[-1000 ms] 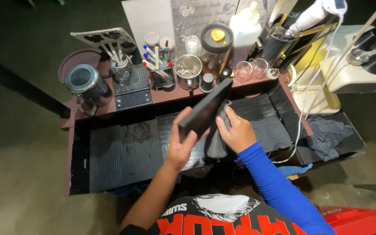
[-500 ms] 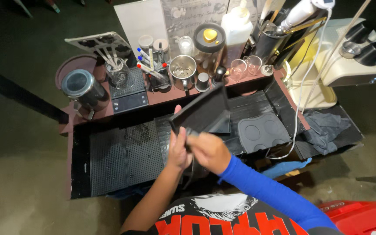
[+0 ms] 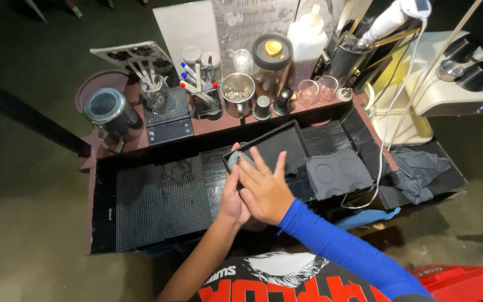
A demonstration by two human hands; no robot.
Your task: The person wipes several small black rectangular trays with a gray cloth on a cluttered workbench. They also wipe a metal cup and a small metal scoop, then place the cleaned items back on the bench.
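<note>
My left hand is closed on the near corner of a shallow black rectangular plastic tray, tipping it up off the counter, and my right hand, in its blue sleeve, lies flat with fingers spread over a grey cloth pressed to that same corner; I cannot tell whether those fingers pinch the cloth or only push it. I judge the wiping to be partway: the cloth covers only the near-left corner, the rest of the tray's inside looks bare and dry, and nothing shows how much has been gone over.

Just right of my grip lies a square black mat with round recesses, all of them empty. Left of my grip, two black ribbed rubber mats lie flat on the dark counter. Further right, a crumpled dark grey rag sits near the counter's edge.

Beyond my grip, on the raised reddish shelf, a small steel pitcher looks empty as far as I can see. A clear holder carries markers with red and blue caps, and a glass beaker on a black scale holds pale stirrers. Far left stands a steel canister with a dark lid; its contents are hidden. Two empty clear glasses stand to the far right.
</note>
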